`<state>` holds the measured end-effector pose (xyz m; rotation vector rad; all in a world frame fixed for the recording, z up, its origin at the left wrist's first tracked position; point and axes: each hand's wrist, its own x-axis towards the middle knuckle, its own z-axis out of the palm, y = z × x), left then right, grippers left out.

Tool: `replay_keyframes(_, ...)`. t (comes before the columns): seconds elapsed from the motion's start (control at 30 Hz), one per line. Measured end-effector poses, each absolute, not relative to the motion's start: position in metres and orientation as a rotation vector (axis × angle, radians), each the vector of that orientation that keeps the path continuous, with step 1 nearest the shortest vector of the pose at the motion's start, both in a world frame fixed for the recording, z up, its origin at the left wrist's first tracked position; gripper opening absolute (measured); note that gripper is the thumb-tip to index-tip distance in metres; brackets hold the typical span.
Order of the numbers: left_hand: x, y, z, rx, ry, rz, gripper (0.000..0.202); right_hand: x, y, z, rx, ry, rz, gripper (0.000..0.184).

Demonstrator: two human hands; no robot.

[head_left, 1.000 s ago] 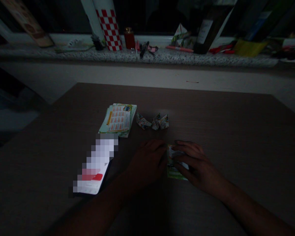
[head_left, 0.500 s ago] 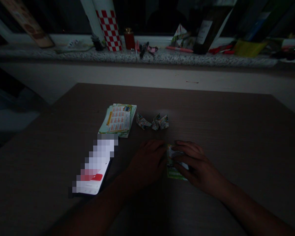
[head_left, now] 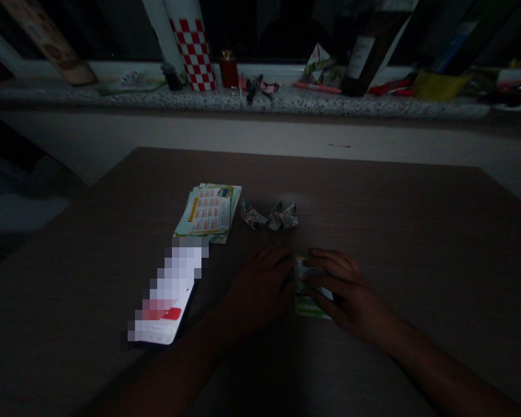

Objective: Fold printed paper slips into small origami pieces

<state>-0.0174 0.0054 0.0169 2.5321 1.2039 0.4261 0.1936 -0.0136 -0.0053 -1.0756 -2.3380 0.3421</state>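
Note:
On the table, a green printed paper card (head_left: 306, 308) lies under the fingers of my right hand (head_left: 349, 289). These fingers are spread and resting across its upper and right parts, covering much of the print. My left hand (head_left: 260, 284) is in deep shadow, laid palm-down with its fingertips at the card's left edge. Its fingers look stretched out, though the thumb side is dim. Just beyond both hands stand small folded paper pieces, one on the left (head_left: 252, 215) and a pointed one (head_left: 283, 216) to its right.
A stack of printed cards (head_left: 208, 211) lies to the left of the folded pieces. Nearer me is a phone (head_left: 162, 324) with a lit, partly blurred screen. Behind the wooden table (head_left: 373, 197), a stone windowsill (head_left: 286, 104) carries a checkered tube (head_left: 194, 55), a dark bottle (head_left: 360, 58) and clutter.

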Motion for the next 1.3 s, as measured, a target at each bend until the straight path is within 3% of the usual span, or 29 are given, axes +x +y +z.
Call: replay_keyframes(1.3, -0.0176, 0.004, 0.0177, 2.552, 1.191, 0.429, 0.033, 0.1946, -0.0136, -0.0069, -1.086, -2.341, 0.354, 0.017)
